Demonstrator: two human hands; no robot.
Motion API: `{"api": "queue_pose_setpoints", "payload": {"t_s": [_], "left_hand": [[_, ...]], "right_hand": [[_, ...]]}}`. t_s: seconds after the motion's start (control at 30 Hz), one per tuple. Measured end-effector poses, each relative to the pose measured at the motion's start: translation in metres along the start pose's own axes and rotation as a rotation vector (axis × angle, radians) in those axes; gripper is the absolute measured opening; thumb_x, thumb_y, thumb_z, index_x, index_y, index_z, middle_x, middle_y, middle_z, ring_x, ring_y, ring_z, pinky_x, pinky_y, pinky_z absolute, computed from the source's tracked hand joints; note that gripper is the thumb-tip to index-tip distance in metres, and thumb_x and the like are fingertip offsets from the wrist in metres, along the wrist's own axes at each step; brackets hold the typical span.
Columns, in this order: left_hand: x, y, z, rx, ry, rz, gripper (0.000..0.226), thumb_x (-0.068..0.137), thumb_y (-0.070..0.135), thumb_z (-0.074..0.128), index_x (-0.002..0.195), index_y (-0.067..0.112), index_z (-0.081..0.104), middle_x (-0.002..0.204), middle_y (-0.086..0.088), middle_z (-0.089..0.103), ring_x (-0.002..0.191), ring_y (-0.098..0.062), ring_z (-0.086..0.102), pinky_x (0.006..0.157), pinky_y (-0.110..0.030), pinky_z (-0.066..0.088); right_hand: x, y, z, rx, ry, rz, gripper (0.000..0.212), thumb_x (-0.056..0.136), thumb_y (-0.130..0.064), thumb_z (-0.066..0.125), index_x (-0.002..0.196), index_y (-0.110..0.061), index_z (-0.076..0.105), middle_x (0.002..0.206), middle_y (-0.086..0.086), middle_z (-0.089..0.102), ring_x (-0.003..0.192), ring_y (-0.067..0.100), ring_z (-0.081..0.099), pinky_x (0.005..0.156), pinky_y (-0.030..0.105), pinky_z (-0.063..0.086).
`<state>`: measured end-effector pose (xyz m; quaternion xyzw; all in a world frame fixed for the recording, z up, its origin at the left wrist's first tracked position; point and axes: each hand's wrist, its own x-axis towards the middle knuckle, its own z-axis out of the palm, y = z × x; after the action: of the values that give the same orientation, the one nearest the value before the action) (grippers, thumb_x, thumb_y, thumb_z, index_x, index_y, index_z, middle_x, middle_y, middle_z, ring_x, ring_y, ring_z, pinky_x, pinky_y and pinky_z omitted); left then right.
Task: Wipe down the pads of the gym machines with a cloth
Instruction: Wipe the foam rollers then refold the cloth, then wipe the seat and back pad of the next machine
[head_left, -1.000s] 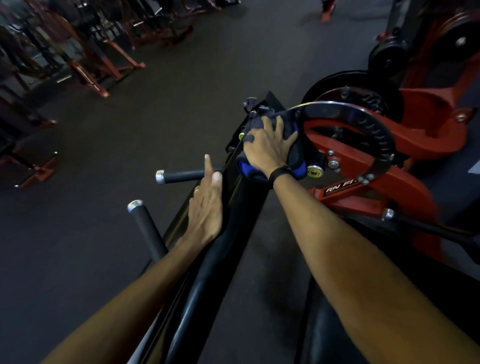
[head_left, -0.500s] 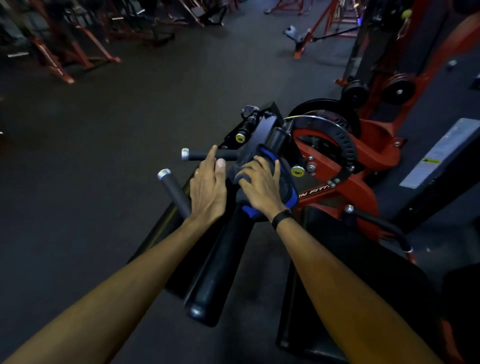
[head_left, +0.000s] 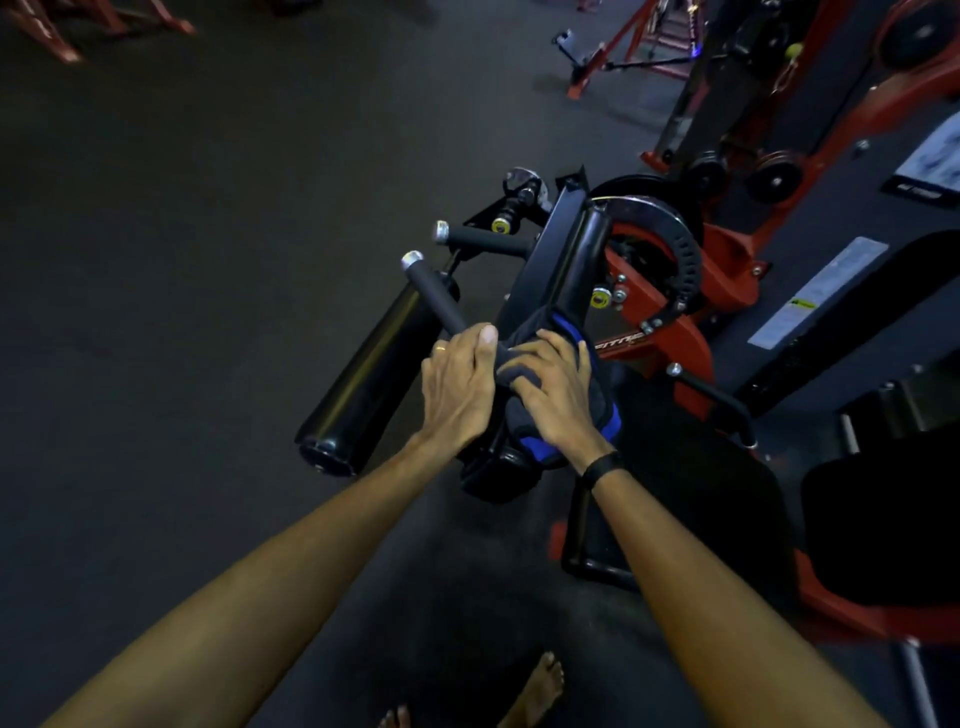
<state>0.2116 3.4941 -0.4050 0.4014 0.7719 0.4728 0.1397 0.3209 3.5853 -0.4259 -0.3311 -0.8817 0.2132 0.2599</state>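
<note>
The job looks to be in its middle, as far as one moment can show. The right hand (head_left: 558, 395) is curled over a dark cloth with blue edging (head_left: 561, 415), pressing it round the near end of a long black roller pad (head_left: 576, 260) on the red-framed machine (head_left: 691, 332). The left hand (head_left: 457, 384) lies just beside it, fingers bent over the base of a grip handle (head_left: 434, 293) where it meets the pad, seemingly steadying it; whether it truly clamps the handle or only rests there I cannot tell. The two hands are close together, nearly touching. The far stretch of this pad shows a sheen, but whether that means it is already wiped cannot be judged from gloss alone. A second roller pad (head_left: 374, 374) lies to the left, well clear of the cloth, and a flat seat pad (head_left: 696, 478) sits just right of the hands; nothing shows whether either has been cleaned. My judgement is that this roller is nearly covered and the other pads, plus the machines farther off, may remain.
</note>
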Motion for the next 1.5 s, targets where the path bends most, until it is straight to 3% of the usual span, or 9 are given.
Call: {"api": "queue_pose_setpoints", "payload": {"t_s": [0.33,0.47,0.57,0.7,0.8,0.87,1.03,1.3,1.5], "left_hand": [[-0.034,0.005,-0.028,-0.171,-0.043,-0.058,0.088,0.085,0.072,0.005,0.114,0.015,0.067,0.107,-0.007,0.072,0.109,-0.031,0.059,0.097,-0.05,0.043],[-0.04,0.016,-0.035,-0.219,-0.046,-0.044,0.089,0.083,0.073,0.01,0.109,0.013,0.069,0.102,-0.012,0.072,0.103,-0.033,0.063,0.091,-0.05,0.047],[-0.041,0.025,-0.037,-0.234,-0.051,-0.007,0.085,0.084,0.072,0.012,0.106,0.014,0.07,0.1,-0.01,0.073,0.103,-0.032,0.063,0.09,-0.048,0.047],[-0.04,0.034,-0.036,-0.251,-0.066,0.01,0.064,0.093,0.062,0.029,0.101,0.012,0.067,0.094,-0.008,0.07,0.099,-0.03,0.062,0.087,-0.045,0.048],[-0.036,0.044,-0.033,-0.23,-0.112,0.035,0.031,0.102,0.042,0.049,0.102,0.017,0.068,0.089,-0.001,0.067,0.095,-0.023,0.062,0.083,-0.036,0.045],[-0.034,0.051,-0.028,-0.224,-0.141,0.07,0.025,0.101,0.04,0.051,0.104,0.021,0.067,0.093,0.0,0.069,0.094,-0.019,0.062,0.081,-0.033,0.045],[-0.032,0.076,-0.005,-0.25,-0.18,0.149,0.05,0.09,0.06,0.039,0.107,0.023,0.066,0.1,0.0,0.07,0.097,-0.017,0.061,0.085,-0.036,0.047],[-0.027,0.109,0.038,-0.254,-0.232,0.187,0.045,0.092,0.055,0.041,0.105,0.021,0.067,0.098,-0.002,0.07,0.096,-0.022,0.064,0.085,-0.04,0.05],[-0.019,0.12,0.086,-0.228,-0.275,0.161,0.06,0.085,0.069,0.033,0.105,0.024,0.067,0.099,0.0,0.072,0.103,-0.022,0.064,0.093,-0.048,0.049]], "right_hand": [[-0.077,-0.059,0.011,0.123,0.179,-0.024,0.026,0.075,-0.03,0.044,0.073,-0.026,0.07,0.096,-0.021,0.063,0.118,0.005,0.048,0.115,0.035,0.011],[-0.079,-0.072,0.004,0.281,0.215,-0.012,0.029,0.069,-0.028,0.045,0.063,-0.014,0.069,0.082,-0.01,0.068,0.096,0.008,0.059,0.099,0.043,0.033],[-0.072,-0.072,-0.02,0.585,0.194,0.068,0.023,0.068,-0.014,0.049,0.067,-0.002,0.069,0.075,0.002,0.07,0.078,0.015,0.063,0.078,0.035,0.046],[-0.053,-0.064,-0.056,0.825,0.348,0.188,0.028,0.069,-0.008,0.042,0.071,0.007,0.065,0.068,0.002,0.069,0.067,0.013,0.062,0.066,0.025,0.046],[-0.041,-0.055,-0.074,0.858,0.45,0.219,0.026,0.069,-0.012,0.04,0.065,-0.002,0.063,0.066,-0.001,0.07,0.067,0.011,0.062,0.066,0.024,0.047],[-0.038,-0.049,-0.083,0.899,0.485,0.238,0.025,0.07,-0.012,0.04,0.065,-0.003,0.062,0.067,0.0,0.069,0.068,0.013,0.062,0.066,0.025,0.047],[-0.047,-0.037,-0.102,0.889,0.528,0.234,0.024,0.07,-0.01,0.042,0.067,-0.002,0.064,0.069,-0.001,0.071,0.068,0.012,0.064,0.066,0.023,0.049],[-0.051,-0.009,-0.138,0.932,0.596,0.226,0.024,0.071,-0.01,0.044,0.07,-0.001,0.066,0.072,0.0,0.072,0.073,0.012,0.065,0.071,0.023,0.049],[-0.06,0.042,-0.164,0.906,0.68,0.28,0.029,0.072,-0.01,0.042,0.077,0.007,0.065,0.074,0.002,0.07,0.072,0.009,0.064,0.069,0.019,0.048]]}}
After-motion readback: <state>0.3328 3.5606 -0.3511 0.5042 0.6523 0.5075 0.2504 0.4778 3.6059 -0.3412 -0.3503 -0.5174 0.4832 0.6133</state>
